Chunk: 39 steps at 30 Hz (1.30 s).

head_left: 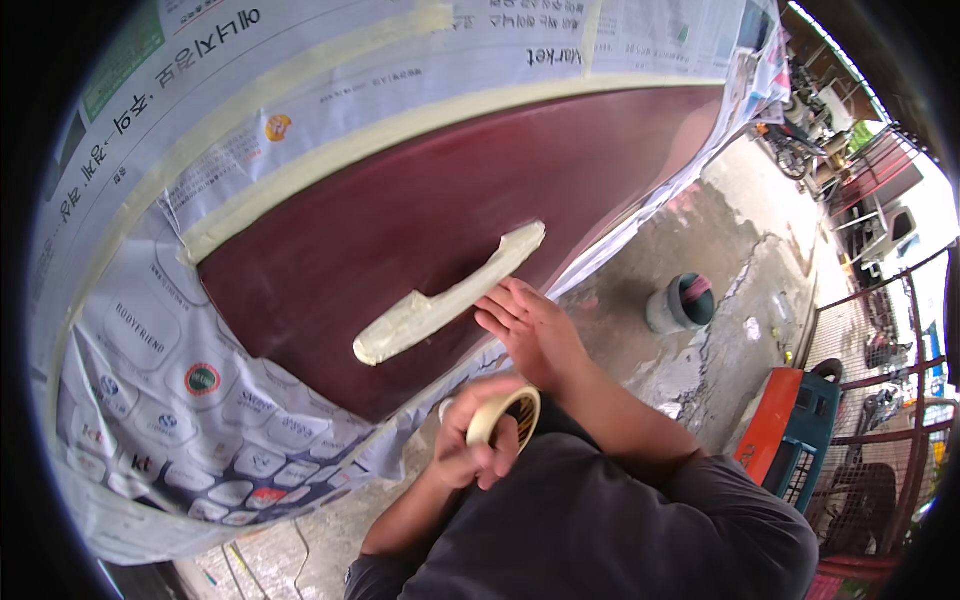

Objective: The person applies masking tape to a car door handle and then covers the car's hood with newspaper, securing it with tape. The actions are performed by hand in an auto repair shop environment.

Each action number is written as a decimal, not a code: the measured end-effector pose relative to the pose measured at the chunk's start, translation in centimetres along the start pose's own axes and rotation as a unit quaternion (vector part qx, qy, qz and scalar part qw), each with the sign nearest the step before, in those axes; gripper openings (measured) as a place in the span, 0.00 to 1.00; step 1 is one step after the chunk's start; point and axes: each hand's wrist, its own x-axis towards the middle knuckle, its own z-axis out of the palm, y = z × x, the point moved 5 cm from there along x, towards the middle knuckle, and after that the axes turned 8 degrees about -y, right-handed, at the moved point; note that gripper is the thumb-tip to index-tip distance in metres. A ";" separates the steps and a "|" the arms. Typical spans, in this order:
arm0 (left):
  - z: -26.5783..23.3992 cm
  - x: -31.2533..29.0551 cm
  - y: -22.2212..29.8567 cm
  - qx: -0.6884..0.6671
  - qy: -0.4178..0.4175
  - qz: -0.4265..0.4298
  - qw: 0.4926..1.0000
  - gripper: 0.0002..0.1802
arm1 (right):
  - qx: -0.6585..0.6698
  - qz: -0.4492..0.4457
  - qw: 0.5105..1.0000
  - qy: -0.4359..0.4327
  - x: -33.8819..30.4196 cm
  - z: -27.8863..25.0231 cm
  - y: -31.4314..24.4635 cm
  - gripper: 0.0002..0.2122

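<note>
A maroon car door panel (370, 225) fills the middle, with its door handle (440, 310) wrapped in cream masking tape. My right hand (525, 325) is at the lower edge of the handle, fingers stretched out and close together; whether they touch it or sit just beside it, I cannot tell. Lower down, near my body, my left hand (468, 440) is closed around a roll of masking tape (487, 418), with a finger through its ring. Newspaper sheets (330, 90) and strips of masking tape (330, 165) border the bare panel.
A grey bucket (672, 306) with something reddish inside stands on the cracked concrete floor (740, 240). At right are an orange and teal object (790, 430) and a red metal mesh frame (880, 390). A motorcycle (790, 150) stands farther back.
</note>
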 end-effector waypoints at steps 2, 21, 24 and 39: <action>0.4 0.8 -0.1 -0.030 -0.004 0.075 0.997 0.49 | 0.052 0.105 0.990 -0.079 -3.8 -0.3 0.2 0.27; 2.5 1.5 -6.1 0.344 0.341 -0.047 0.874 0.14 | -0.540 -0.184 0.732 -0.373 -14.9 -3.1 -11.4 0.08; 1.9 0.8 -7.3 0.196 0.348 -0.072 0.914 0.11 | -0.534 -0.176 0.719 -0.409 -15.0 -3.2 -11.5 0.08; 1.5 0.5 -5.7 0.370 0.390 -0.055 0.841 0.05 | -0.540 -0.231 0.703 -0.401 -12.2 -1.9 -9.7 0.11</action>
